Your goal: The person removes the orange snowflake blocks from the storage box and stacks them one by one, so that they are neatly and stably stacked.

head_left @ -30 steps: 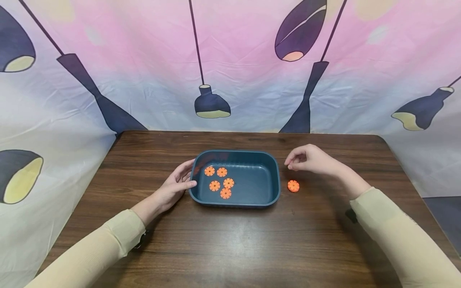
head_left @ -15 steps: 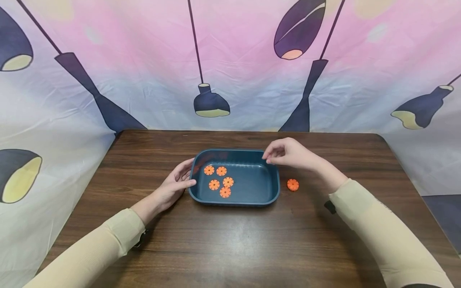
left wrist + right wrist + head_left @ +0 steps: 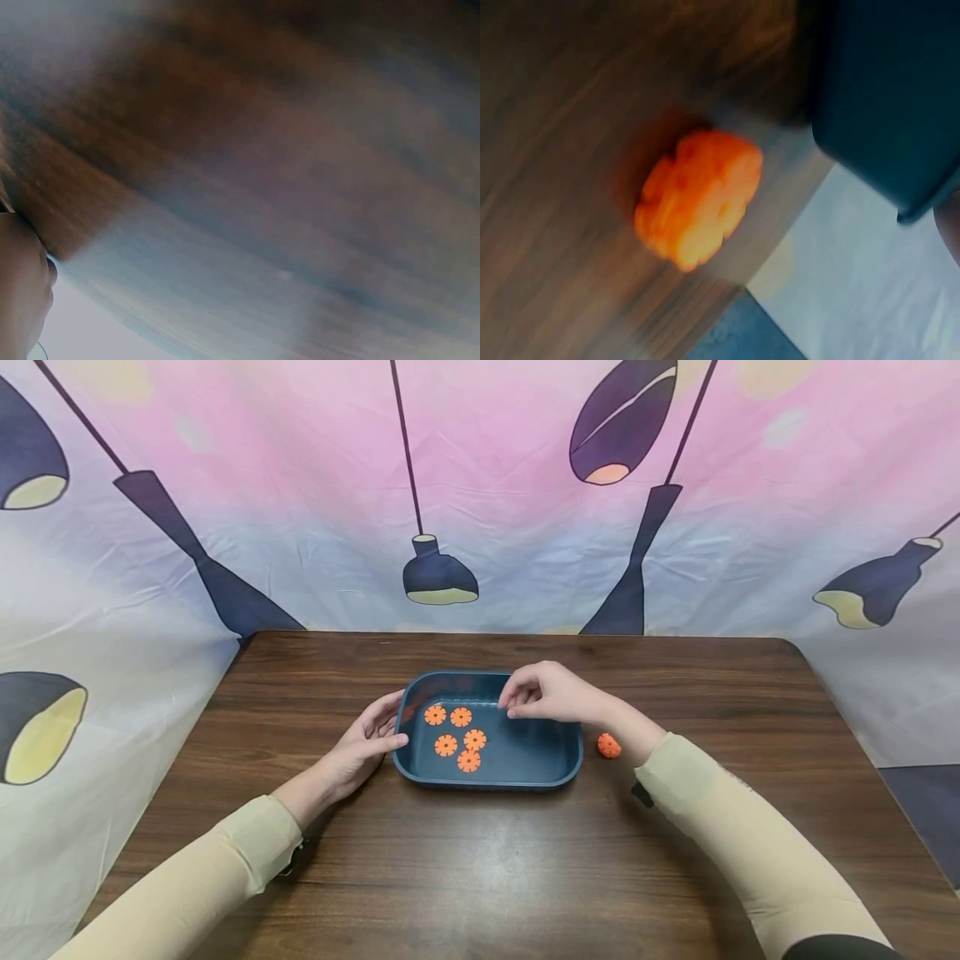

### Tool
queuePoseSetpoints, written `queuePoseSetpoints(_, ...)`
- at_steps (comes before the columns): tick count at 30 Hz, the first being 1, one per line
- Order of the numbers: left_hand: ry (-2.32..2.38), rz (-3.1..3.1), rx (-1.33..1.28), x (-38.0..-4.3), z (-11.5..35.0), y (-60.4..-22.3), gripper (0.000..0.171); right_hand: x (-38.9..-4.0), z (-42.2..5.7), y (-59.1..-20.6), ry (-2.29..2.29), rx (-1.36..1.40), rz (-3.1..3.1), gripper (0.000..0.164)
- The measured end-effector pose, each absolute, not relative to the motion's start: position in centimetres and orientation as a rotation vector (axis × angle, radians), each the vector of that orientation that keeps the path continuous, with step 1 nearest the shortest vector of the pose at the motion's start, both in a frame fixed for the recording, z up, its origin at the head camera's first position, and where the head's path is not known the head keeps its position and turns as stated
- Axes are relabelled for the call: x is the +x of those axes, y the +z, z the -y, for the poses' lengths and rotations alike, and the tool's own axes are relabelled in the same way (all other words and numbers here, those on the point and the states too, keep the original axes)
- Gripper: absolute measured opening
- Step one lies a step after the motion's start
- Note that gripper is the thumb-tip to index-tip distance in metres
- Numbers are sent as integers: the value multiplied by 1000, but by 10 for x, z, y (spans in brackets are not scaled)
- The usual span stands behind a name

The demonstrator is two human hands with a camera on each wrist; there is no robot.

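By the left hand [image 3: 365, 747], the left end of a dark blue tray [image 3: 534, 756] is gripped, with the thumb laid over the rim and the fingers partly hidden behind the wall. The right hand [image 3: 551, 693] is held over the right half of the tray, its fingers bent and its fingertips brought near the thumb; whether anything is pinched there cannot be told. On the tray floor, in the left half, five notched orange discs [image 3: 446, 745] are spread flat, the two nearest the middle seen meeting at their edges. A ridged orange piece [image 3: 608, 745] is set on the brown wooden surface [image 3: 480, 860] just beside the tray's right end, below the right wrist and partly covered by it; in the right wrist view it is blurred. Both arms are covered by pale sleeves [image 3: 258, 839]. Behind the surface, a cloth [image 3: 517, 485] printed with dark lamps is hung.
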State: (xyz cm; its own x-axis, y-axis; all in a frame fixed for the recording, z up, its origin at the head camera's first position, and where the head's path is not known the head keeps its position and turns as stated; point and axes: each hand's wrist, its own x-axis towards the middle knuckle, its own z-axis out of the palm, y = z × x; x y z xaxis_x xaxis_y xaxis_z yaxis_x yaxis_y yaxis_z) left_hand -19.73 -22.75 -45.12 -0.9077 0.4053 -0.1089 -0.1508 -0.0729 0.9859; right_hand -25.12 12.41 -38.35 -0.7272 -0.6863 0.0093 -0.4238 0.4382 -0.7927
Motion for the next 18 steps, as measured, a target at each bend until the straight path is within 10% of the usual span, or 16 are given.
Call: queuePoseSetpoints(18,2050,-1818,290,-197,227,-451,75,-246,-80,-407,-1109,-1058,-2227,20)
